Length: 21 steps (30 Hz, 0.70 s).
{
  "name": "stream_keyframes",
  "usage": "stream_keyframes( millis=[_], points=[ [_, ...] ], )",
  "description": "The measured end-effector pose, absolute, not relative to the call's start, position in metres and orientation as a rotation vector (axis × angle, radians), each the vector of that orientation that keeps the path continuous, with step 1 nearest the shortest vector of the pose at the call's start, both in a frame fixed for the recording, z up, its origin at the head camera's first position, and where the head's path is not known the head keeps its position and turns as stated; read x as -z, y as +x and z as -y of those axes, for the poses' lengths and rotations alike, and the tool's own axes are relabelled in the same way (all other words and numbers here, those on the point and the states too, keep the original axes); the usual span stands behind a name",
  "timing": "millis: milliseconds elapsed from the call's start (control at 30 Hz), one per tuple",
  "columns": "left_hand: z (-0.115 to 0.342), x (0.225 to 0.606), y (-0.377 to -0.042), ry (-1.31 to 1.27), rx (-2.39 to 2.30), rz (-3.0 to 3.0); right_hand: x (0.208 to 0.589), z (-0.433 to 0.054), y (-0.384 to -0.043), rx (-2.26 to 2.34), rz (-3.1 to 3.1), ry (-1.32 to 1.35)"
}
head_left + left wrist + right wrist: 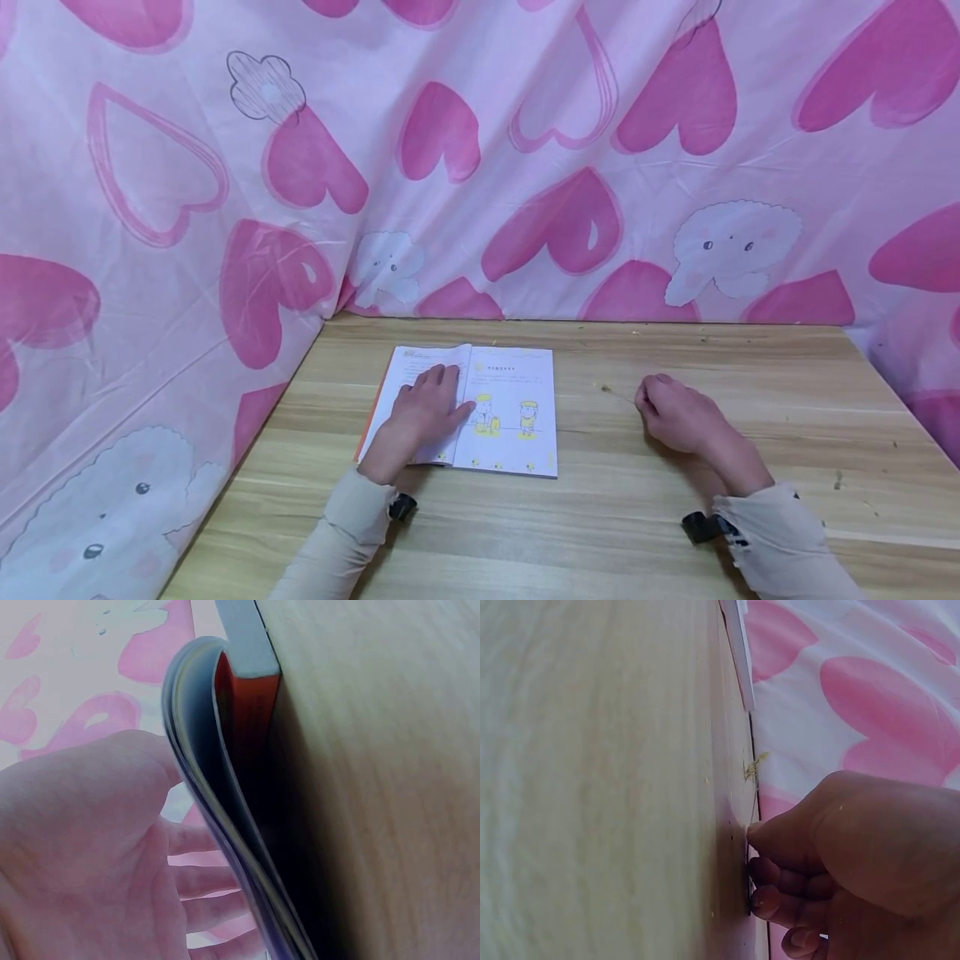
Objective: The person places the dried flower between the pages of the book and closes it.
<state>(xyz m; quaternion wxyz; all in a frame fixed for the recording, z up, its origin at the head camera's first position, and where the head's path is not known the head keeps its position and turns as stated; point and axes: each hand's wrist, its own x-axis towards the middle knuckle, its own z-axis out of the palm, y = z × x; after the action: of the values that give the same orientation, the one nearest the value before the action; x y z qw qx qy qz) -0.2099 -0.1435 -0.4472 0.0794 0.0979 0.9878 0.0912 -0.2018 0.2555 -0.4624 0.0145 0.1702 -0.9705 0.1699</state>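
Note:
An open book (517,454) lies on the table, its right page printed with yellow figures. My left hand (425,408) rests on the left page with fingers extended and the thumb towards the fold. In the left wrist view, the pages (174,705) bow up beside that hand, and an orange cover edge (251,712) shows under them. To the right of the book, low over the table, my right hand (682,414) pinches a thin dried sprig (606,388) by its stem. The sprig's yellowish tip (754,766) points towards the book; its other end is hidden by the fingers.
The wood-grain table (562,533) carries small dark and yellowish crumbs, several near its back edge and some at the right. A pink heart-patterned cloth (547,217) hangs along the back and left sides. Black bands (402,507) are on both wrists.

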Motion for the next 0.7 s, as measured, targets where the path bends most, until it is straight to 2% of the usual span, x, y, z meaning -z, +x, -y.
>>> stream_keyframes(
  millis=[700],
  points=[
    [0.144, 0.449, -0.210, 0.298, -0.262, -2.961, 0.461, -0.244, -0.209, -1.005, 2.968, 0.561]
  ],
)
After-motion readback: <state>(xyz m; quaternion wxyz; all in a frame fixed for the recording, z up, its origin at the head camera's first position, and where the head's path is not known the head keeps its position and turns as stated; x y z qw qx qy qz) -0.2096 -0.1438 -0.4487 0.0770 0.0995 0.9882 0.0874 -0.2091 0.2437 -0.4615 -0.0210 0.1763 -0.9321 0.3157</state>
